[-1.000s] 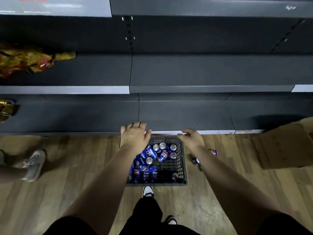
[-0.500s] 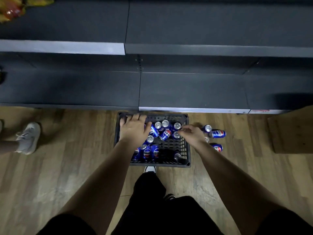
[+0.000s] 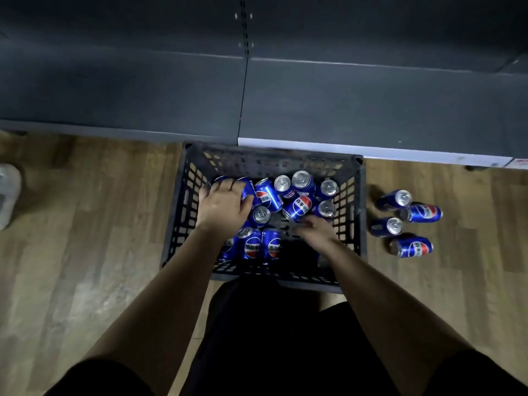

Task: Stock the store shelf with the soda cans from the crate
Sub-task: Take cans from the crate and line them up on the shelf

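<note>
A black plastic crate (image 3: 183, 212) stands on the wood floor against the bottom shelf (image 3: 371, 110), which is dark and bare. Several blue soda cans (image 3: 303, 181) lie and stand inside it. My left hand (image 3: 224, 208) is in the crate's far left corner, fingers curled over a blue can (image 3: 248, 190). My right hand (image 3: 317, 231) is blurred, low in the crate's middle. Its fingers stretch toward a can lying on its side (image 3: 298, 205).
Several more blue cans (image 3: 411, 214) lie and stand on the floor right of the crate. Another person's pale shoe (image 3: 8, 192) is at the left edge. My dark-clothed legs fill the bottom of the view, just behind the crate.
Both hands have dropped from the shelf edge into the crate. The left has closed over a can and the right has slid lower. The view has tilted down and come closer.
</note>
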Demonstrator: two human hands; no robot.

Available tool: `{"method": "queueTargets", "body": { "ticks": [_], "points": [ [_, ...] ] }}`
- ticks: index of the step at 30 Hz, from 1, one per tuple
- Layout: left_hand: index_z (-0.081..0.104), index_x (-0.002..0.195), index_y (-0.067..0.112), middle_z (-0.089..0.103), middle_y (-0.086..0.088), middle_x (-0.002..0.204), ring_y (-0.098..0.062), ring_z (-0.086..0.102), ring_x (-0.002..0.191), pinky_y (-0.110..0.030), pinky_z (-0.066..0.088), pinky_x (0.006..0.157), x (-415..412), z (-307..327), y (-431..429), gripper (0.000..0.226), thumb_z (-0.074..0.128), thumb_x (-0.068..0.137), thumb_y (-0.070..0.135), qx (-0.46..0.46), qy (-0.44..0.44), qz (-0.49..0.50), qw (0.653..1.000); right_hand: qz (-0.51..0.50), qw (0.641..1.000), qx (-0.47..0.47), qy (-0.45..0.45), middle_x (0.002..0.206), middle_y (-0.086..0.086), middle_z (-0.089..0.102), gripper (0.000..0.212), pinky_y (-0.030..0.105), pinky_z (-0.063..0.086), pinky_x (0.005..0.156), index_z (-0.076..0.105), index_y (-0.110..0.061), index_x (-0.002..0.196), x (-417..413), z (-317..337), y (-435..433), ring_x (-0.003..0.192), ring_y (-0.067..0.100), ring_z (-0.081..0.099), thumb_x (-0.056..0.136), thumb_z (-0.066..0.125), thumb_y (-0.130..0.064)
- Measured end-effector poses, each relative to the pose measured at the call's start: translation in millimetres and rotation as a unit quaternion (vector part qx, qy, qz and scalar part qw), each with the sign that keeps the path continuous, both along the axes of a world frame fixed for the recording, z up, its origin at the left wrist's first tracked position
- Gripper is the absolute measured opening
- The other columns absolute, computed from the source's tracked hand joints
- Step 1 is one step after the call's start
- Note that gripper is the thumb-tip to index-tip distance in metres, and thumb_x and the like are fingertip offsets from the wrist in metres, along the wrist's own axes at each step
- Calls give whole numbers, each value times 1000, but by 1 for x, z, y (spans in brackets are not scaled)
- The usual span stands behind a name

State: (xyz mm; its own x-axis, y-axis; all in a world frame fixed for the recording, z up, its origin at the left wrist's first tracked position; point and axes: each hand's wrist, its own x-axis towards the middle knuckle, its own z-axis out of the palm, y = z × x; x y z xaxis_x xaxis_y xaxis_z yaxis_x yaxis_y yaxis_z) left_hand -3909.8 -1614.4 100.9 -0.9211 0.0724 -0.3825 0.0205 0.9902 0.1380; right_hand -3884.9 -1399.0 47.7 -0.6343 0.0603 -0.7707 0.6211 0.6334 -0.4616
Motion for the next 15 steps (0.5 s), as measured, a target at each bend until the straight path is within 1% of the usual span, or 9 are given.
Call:
{"method": "queueTargets", "body": {
  "ticks": [3, 7, 10, 12, 15],
  "points": [
    [44, 138, 18, 47, -6, 138, -27, 42, 126, -44, 20, 109, 6, -52, -6, 47, 34, 100, 43, -1, -3, 0, 1000, 33, 999, -2, -14, 111, 6, 66, 33, 28, 45, 84, 66, -16, 113, -1, -53, -8, 104, 25, 61, 88, 64, -37],
    [43, 139, 19, 46, -5, 139, -26, 42, 127, -45, 20, 110, 12, -110, -11, 48, 33, 99, 45, -1, -11, -3, 1000, 51, 998, -1, -25, 113, 5, 65, 34, 24, 41, 77, 66, -19, 116, -3, -110, -16, 97, 21, 60, 87, 62, -37],
    [44, 138, 18, 46, -6, 139, -27, 42, 128, -47, 22, 111, 11, -138, -13, 48, 34, 99, 45, 6, -5, 4, 1000, 63, 998, -8, -25, 107, 2, 63, 33, 22, 39, 76, 64, -21, 119, -9, -136, -18, 93, 18, 57, 87, 63, -32],
    [45, 137, 18, 48, -7, 138, -27, 42, 127, -47, 23, 110, 8, -152, -12, 48, 35, 99, 44, 9, 4, 6, 1000, 78, 997, -8, -23, 107, 4, 65, 32, 21, 39, 74, 65, -20, 119, -13, -152, -18, 93, 19, 59, 88, 63, -28],
    [45, 136, 18, 48, -6, 138, -26, 41, 127, -45, 23, 109, 6, -166, -10, 47, 35, 99, 44, 12, 12, 3, 1000, 90, 995, -9, -35, 102, 5, 63, 35, 24, 44, 68, 63, -16, 122, -15, -173, -23, 89, 21, 60, 90, 61, -28]
  ]
}}
